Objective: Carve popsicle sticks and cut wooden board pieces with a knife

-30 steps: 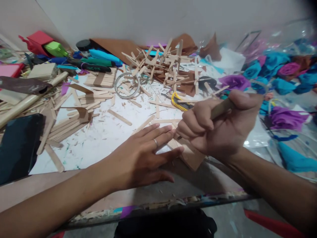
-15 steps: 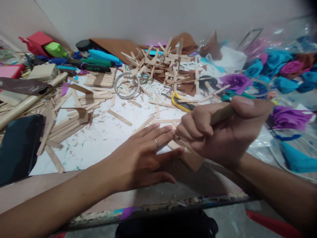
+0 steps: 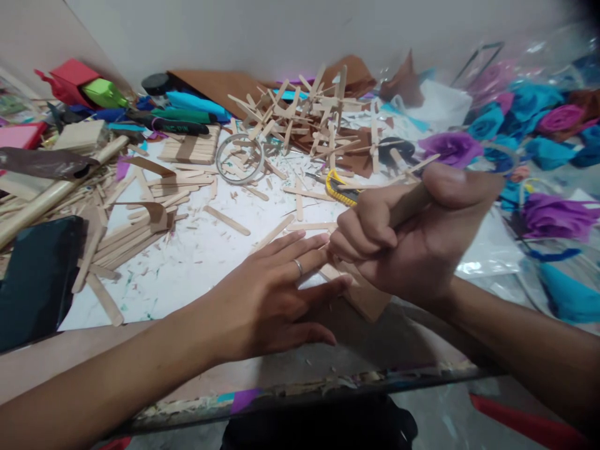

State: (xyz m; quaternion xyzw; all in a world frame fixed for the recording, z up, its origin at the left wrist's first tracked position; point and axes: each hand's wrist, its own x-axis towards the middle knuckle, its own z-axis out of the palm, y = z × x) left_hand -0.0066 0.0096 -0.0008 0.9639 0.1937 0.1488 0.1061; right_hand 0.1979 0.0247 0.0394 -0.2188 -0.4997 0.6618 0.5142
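Two bare hands meet over a wood piece [image 3: 370, 300] at the near edge of white paper [image 3: 164, 275] on the surface [image 3: 70, 356]. Clock centred where the hands meet, 12 pointing away from the person.

Step in hand looks like close work with a held tool; tip hidden under the fist, so kind of tool and exact contact can't be told. To do it well, probably: firm, even pressure, short strokes, wood piece braced flat, left fingertips clear of the tip's path. They sit very near the right fist, so a slip could catch them. A little more gap would likely help, as would a better line of sight to the tip.

Left hand [image 3: 267, 294]: palm down, fingers [image 3: 288, 247] extended, loosely spread, not gripping; ring [image 3: 299, 269] on one. Thumb out toward 5. Fingertips at or just beside the wood; contact partly hidden.

Right hand [image 3: 412, 244]: fingers curled tight around a dark handle [image 3: 410, 206], thumb pressed over its upper end. Handle tilted, upper end toward 2.

Wood piece lies at 4 to 5, partly under the right hand. One stick [image 3: 312, 226] at 11, yellow cutter [image 3: 335, 187] at 12, tape roll [image 3: 219, 161] at 10, stick cluster [image 3: 340, 94] farther out at 12, phone [image 3: 42, 275] at 9.
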